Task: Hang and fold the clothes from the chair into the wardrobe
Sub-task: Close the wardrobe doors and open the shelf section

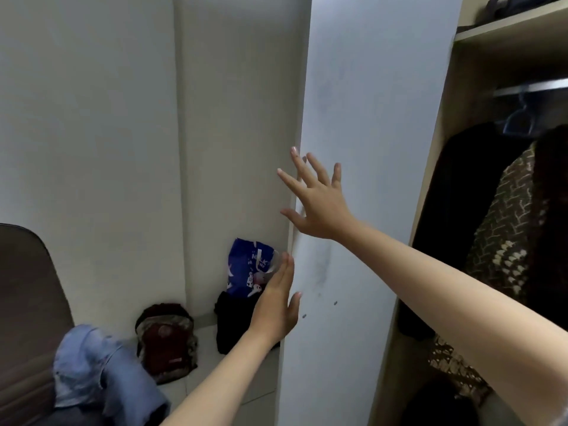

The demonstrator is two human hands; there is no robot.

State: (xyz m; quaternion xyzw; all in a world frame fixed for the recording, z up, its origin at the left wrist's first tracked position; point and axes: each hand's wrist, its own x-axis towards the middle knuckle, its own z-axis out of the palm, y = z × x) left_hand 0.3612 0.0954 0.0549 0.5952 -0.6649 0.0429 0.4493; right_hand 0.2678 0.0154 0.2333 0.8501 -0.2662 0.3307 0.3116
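Note:
The white wardrobe door stands swung out in the middle of the view. My right hand is spread flat, fingers apart, against the door's left edge at mid height. Lower down, my left hand lies flat by the same edge, fingers together, holding nothing. A light blue garment is draped over the brown chair at the lower left. Inside the wardrobe on the right, dark and patterned clothes hang from a metal rail with a blue hanger.
A white panelled wall is behind the door. On the floor by it lie a dark red backpack, a black bag and a blue printed packet. A wooden shelf with dark items tops the wardrobe.

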